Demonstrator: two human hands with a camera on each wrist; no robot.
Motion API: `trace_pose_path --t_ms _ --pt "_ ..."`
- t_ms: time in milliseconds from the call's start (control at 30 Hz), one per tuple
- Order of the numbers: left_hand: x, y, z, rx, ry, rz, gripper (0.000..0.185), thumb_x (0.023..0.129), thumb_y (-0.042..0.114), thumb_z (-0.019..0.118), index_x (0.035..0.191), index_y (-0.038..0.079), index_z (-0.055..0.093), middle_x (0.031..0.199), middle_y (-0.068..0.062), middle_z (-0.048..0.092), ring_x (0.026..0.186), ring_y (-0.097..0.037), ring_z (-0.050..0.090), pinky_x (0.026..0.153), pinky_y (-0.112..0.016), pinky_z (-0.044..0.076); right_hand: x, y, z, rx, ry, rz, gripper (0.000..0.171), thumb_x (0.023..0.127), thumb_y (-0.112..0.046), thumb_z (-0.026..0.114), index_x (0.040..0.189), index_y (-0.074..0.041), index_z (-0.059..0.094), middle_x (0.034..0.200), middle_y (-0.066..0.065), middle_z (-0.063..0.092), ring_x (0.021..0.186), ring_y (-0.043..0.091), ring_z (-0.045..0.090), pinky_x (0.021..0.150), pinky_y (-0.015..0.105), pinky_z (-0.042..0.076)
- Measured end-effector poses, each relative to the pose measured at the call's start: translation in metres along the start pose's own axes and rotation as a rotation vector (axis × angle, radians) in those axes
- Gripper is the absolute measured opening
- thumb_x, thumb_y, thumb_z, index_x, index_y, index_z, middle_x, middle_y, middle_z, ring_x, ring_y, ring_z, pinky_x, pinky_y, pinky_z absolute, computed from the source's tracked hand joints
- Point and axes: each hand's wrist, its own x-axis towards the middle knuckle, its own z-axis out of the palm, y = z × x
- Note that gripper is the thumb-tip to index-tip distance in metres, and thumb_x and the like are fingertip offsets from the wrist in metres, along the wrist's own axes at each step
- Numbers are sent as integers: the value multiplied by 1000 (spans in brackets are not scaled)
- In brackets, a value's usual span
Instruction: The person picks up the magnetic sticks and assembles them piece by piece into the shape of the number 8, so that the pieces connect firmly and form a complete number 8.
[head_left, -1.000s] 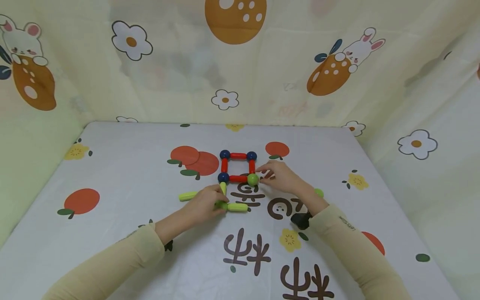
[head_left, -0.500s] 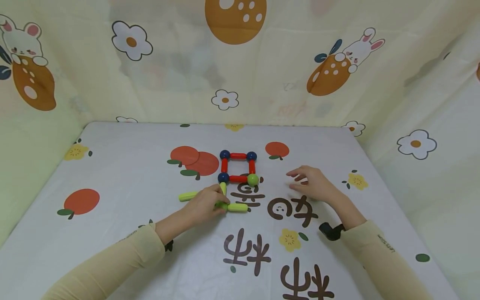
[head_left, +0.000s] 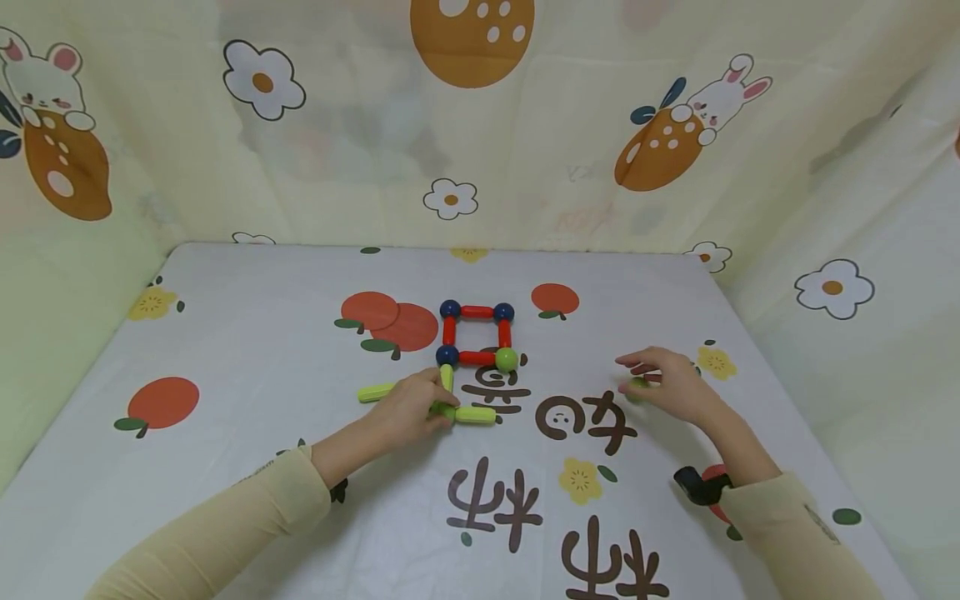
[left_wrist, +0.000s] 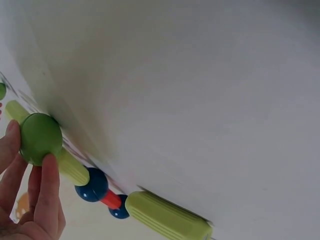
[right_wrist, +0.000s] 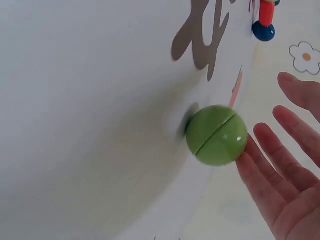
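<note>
Green ball: a loose green ball [right_wrist: 217, 135] lies on the table [head_left: 225, 350] well right of the build, just under my right hand; it looks like glossy hard plastic with a seam around its middle.
Right hand: my right hand [head_left: 670, 387] hovers over that ball with fingers straight and spread; in the right wrist view one fingertip is at the ball's side and nothing is clamped.
Left hand: my left hand [head_left: 408, 406] pinches a second green ball [left_wrist: 41, 138] at the joint where the yellow-green rods [head_left: 475, 414] meet, fingertips curled around it.
Handling: I judge the loose ball light, stiff and smooth, so it may roll or slip on the slick sheet; I would take it across its widest part between thumb and two fingers.
Build: a square of red rods [head_left: 477, 312] with dark blue balls [head_left: 450, 308] at three corners and a green corner ball [head_left: 507, 360] sits flat just beyond my left hand.
Rods: the yellow-green ones are ribbed cylinders with rounded ends, matte beside the shiny balls.
Surface: the table wears a smooth white cloth printed with oranges, flowers and brown characters.
</note>
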Motion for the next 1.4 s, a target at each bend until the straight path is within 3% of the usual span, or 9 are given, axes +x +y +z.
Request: trace_pose_path --t_ms 267,500,833,1400 --pt "0 -3 -1 -4 9 39 28 72 12 78 98 6 72 78 0 51 72 -11 44 62 -24 40 -8 12 -6 -42 -2 55 40 77 -10 72 111 7 60 110 25 57 95 39 57 78 46 49" --pt "0 -5 -3 -63 11 9 31 70 11 79 98 3 70 80 -1 56 75 -14 51 65 -22 45 -7 18 -5 -63 -66 122 29 75 -9 73 100 4 64 89 15 62 77 25 61 62 31 49" --pt "0 -4 -5 -69 10 -6 27 69 11 80 94 3 72 77 -1 55 73 -14 49 60 -21 43 4 3 11 3 -117 83 28 75 -12 74 99 0 64 86 8 62 76 21 60 64 29 49" --pt "2 -3 -5 -21 -4 -9 30 68 13 80 97 5 72 75 1 54 70 -12 45 58 -22 40 27 -40 50 172 -226 -54 28 75 -11 75 100 -1 65 87 6 61 75 17 62 59 24 50"
